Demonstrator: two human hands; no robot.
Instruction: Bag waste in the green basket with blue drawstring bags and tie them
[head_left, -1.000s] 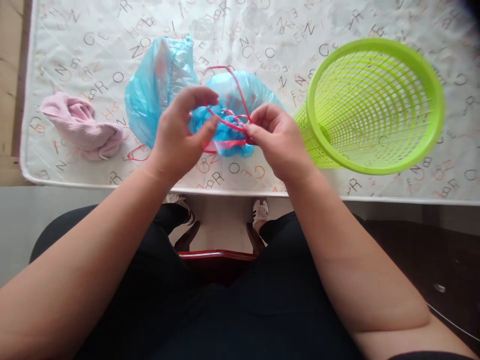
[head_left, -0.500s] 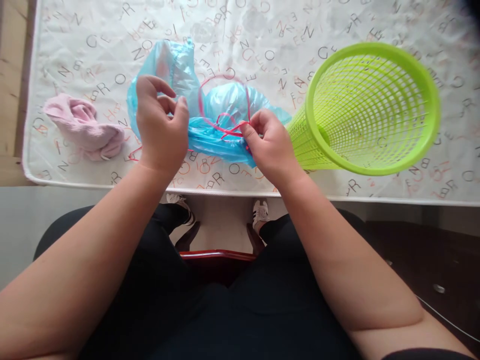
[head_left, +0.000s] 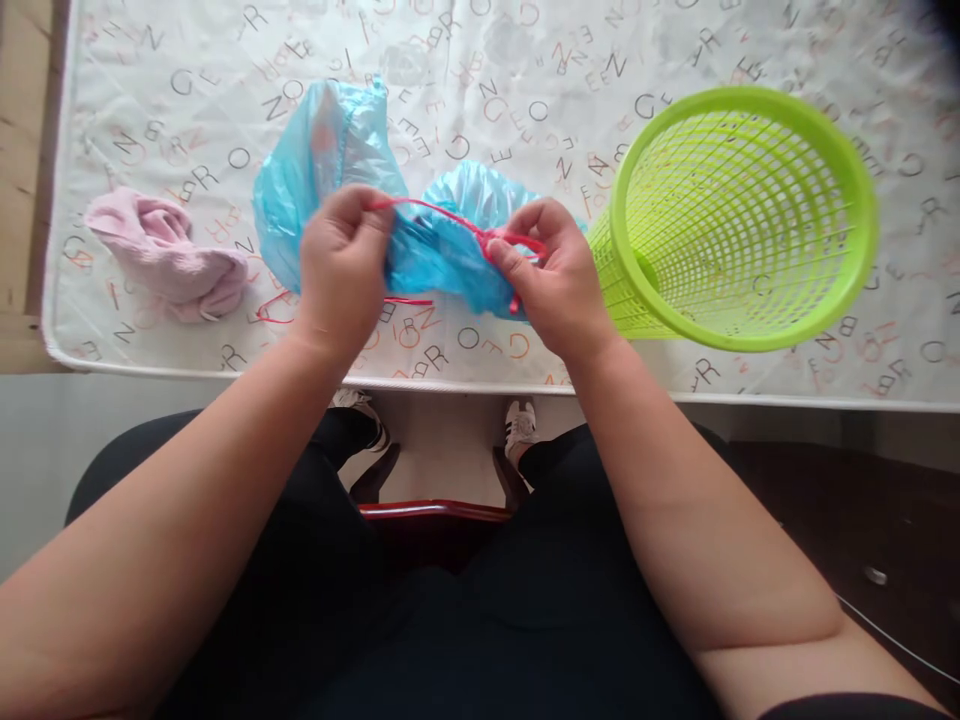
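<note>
A translucent blue plastic bag (head_left: 330, 140) lies crumpled on the mattress, gathered between my hands. My left hand (head_left: 346, 262) is closed, pinching one end of a red drawstring (head_left: 442, 210) that stretches across the bag. With thumb and fingers pressed together, my right hand (head_left: 559, 275) grips the looped part of the same drawstring at the bag's right side. Part of the bag is hidden behind both hands. A second bit of red string (head_left: 409, 301) shows below the bag, near my left wrist.
To the right, a lime-green mesh basket (head_left: 626, 215) leans with its mouth toward me. A crumpled pink cloth (head_left: 169, 255) lies at the left. All rest on a white, letter-printed mattress (head_left: 465, 370) whose near edge is above my knees.
My left hand has moved right and down and now pinches the red string. The wide red loop above the bag has been pulled into a taut line between my hands.
</note>
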